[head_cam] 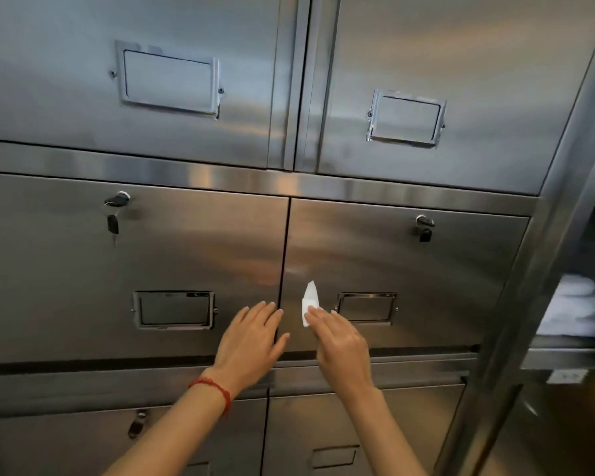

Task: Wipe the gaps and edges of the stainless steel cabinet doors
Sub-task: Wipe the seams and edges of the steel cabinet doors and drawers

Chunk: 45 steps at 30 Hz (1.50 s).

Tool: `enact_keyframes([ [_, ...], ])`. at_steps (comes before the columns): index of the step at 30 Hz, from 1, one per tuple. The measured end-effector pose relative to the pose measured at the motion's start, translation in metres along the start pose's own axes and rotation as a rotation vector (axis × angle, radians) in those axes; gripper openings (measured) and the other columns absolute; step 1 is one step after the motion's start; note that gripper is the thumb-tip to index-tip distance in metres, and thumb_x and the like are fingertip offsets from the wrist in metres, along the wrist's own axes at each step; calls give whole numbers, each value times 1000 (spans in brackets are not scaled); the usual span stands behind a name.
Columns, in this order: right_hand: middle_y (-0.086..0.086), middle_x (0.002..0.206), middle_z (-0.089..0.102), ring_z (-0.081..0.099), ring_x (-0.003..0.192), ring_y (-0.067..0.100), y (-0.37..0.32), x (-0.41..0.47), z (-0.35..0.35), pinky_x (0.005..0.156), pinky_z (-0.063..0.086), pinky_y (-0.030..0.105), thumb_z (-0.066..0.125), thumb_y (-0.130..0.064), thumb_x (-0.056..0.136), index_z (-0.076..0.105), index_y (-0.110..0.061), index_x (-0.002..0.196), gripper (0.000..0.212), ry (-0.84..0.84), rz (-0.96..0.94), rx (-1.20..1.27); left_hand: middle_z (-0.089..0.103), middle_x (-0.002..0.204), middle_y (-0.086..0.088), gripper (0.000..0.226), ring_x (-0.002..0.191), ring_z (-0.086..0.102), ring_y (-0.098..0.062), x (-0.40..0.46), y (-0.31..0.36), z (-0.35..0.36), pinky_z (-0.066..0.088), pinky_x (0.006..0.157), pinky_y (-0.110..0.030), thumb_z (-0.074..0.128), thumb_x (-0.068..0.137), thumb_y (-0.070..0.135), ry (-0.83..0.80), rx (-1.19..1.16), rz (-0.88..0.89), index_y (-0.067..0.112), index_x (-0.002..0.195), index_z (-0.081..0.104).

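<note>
Door face bare around centre gap (284, 255) toward 12 o'clock. Obstacles: label frame (174, 309) at 9 o'clock, label frame (366, 307) at 3 o'clock, hanging keys (113, 223) at 10 o'clock.

white wipe (310, 301): lower part hidden behind right hand (342, 345) | bottom doors (364, 438): cut off by frame edge | white bundle on right shelf (576, 305): blurred

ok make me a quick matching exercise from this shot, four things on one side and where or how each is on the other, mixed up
Things:
1. left hand
2. right hand
3. bracelet
4. key

States:
A. hangs from the lock of the middle left door
B. pinches a folded white wipe
C. red, round the left wrist
D. flat on the steel, fingers straight, beside the centre gap

Pairs: 1-D, 2-B, 3-C, 4-A
</note>
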State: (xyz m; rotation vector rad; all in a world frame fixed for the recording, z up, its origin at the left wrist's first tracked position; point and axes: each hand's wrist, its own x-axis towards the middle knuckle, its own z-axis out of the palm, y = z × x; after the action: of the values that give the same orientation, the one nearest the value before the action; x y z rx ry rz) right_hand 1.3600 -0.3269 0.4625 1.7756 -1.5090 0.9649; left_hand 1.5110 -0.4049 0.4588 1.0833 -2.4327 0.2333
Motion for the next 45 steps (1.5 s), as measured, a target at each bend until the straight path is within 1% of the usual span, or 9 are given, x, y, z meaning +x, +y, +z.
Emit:
enact_keyframes([
  [16, 12, 103, 71, 69, 95, 21, 23, -55, 49, 82, 56, 41, 88, 8, 51, 73, -2, 99, 52, -47, 20, 86, 28, 152, -1, 53, 142, 22, -15, -24, 12, 69, 6, 114, -29, 37, 98, 43, -22, -41, -71, 17, 144, 33],
  [20, 13, 104, 71, 69, 97, 22, 29, -67, 65, 83, 56, 39, 88, 7, 51, 73, -1, 100, 51, -48, -7, 111, 64, 120, -11, 52, 110, 62, -25, -30, 18, 82, 48, 91, -44, 82, 69, 29, 42, -3, -49, 6, 113, 67],
  [22, 13, 106, 70, 68, 99, 22, 31, -74, 73, 85, 55, 39, 88, 5, 52, 72, -1, 101, 51, -50, -26, 123, 68, 110, -12, 54, 101, 67, -26, -33, 19, 92, 53, 81, -46, 88, 58, 27, 78, -8, -57, 5, 105, 71],
  [25, 14, 107, 69, 67, 101, 23, 36, -84, 86, 86, 55, 39, 88, 6, 52, 72, 0, 101, 52, -37, -49, 128, 67, 113, -15, 50, 103, 65, -28, -38, 17, 112, 51, 82, -48, 83, 67, 28, 131, 4, -59, 3, 107, 69],
  [27, 15, 107, 69, 67, 101, 24, 39, -91, 96, 87, 54, 40, 87, 5, 53, 72, 0, 100, 50, -11, -54, 128, 64, 118, -16, 41, 108, 62, -29, -43, 16, 123, 49, 85, -50, 53, 92, 36, 151, -2, -49, 3, 111, 67],
  [30, 15, 107, 69, 66, 102, 24, 42, -102, 110, 88, 54, 39, 81, 2, 61, 72, 0, 100, 40, 39, -78, 127, 62, 122, -16, 67, 113, 59, -30, -49, 15, 134, 47, 89, -52, 12, 101, 41, 130, -69, -69, 2, 115, 64],
  [35, 15, 111, 67, 64, 107, 23, 43, -118, 138, 89, 54, 38, 60, 0, 82, 72, 1, 101, 22, 151, -91, 111, 58, 126, -18, 48, 116, 57, -31, -61, 8, 168, 47, 91, -53, 37, 92, 32, 174, 10, 4, 1, 116, 63],
  [39, 16, 111, 67, 63, 108, 24, 44, -129, 155, 90, 53, 38, 57, -1, 88, 72, 1, 101, 20, 188, -109, 95, 56, 128, -19, 55, 118, 55, -32, -68, 3, 185, 44, 94, -52, 22, 100, 34, 182, 64, 10, 1, 118, 62],
  [45, 16, 114, 65, 61, 111, 24, 45, -141, 176, 92, 52, 38, 64, 4, 82, 70, 1, 103, 22, 233, -111, 78, 51, 133, -20, 50, 123, 49, -33, -74, -4, 210, 26, 105, -45, 39, 87, 32, 221, 145, 47, 2, 122, 58],
])
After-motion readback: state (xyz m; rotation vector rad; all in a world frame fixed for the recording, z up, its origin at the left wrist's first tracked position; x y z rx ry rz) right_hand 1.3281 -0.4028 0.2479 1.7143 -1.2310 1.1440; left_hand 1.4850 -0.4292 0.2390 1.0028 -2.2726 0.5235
